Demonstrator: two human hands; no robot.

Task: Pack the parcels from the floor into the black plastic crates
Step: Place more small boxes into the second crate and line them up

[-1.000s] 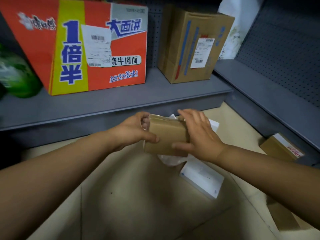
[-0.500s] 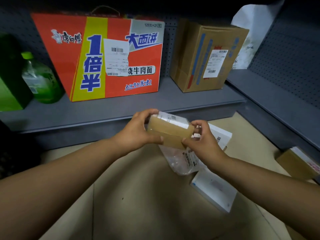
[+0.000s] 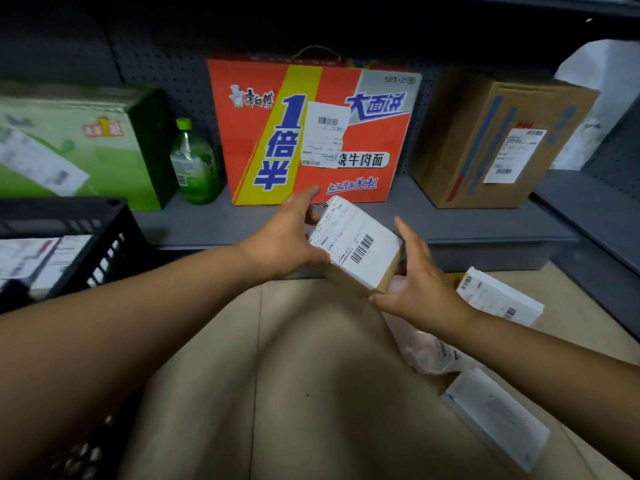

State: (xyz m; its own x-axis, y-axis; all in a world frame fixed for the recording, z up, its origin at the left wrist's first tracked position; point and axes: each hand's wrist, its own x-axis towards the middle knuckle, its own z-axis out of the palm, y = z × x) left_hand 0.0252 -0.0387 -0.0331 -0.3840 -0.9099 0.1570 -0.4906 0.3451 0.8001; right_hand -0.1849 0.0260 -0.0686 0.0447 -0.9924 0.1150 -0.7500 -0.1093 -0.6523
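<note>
I hold a small brown cardboard parcel (image 3: 356, 245) above the floor, its white barcode label facing up. My left hand (image 3: 289, 242) grips its left end. My right hand (image 3: 420, 289) holds its right end, with the fingers spread along the side. A black plastic crate (image 3: 100, 240) stands at the left with labelled parcels inside. On the floor to the right lie a white parcel (image 3: 500, 299), a clear plastic mailer (image 3: 427, 349) and a flat white box (image 3: 498, 427).
A grey shelf (image 3: 450, 220) runs behind my hands. It carries a large orange noodle carton (image 3: 311, 133), a brown carton (image 3: 498, 140), a green bottle (image 3: 194, 164) and a green carton (image 3: 79, 147). Another shelf edge runs along the right.
The parcel has been turned so its white label faces up and lifted a little. The view has swung left, and the black crate and green carton now show.
</note>
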